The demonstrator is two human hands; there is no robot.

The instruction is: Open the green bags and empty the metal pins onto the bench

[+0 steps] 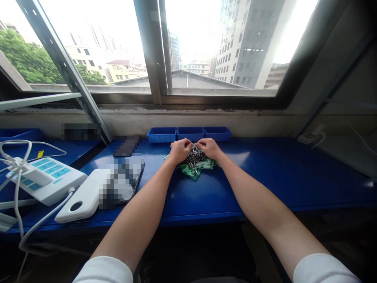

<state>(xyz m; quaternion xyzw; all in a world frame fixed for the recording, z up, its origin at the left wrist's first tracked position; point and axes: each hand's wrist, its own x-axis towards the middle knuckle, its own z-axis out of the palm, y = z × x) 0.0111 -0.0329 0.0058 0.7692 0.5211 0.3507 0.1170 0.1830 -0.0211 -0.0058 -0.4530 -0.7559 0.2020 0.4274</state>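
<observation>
Left hand [180,151] and right hand [209,149] reach out over the blue counter [203,196], fingers curled inward, thumbs and fingertips close together with a narrow gap between the two. Whether they pinch anything, I cannot tell; the tips are too small to make out. Between my hands, and spilling toward me from under the fingertips, lies a pile of small metal pieces [195,156]. It rests on a crumpled green plastic bag [191,171], which shows on both sides of my hands and in front of them. Just beyond my hands, three blue bins [161,136] stand side by side along the back of the counter. Left of my left forearm, well apart from the pile, lies a white device [81,196]; next to it, farther left, sits a white power strip [66,179] with cables. A window [155,59] rises behind.
</observation>
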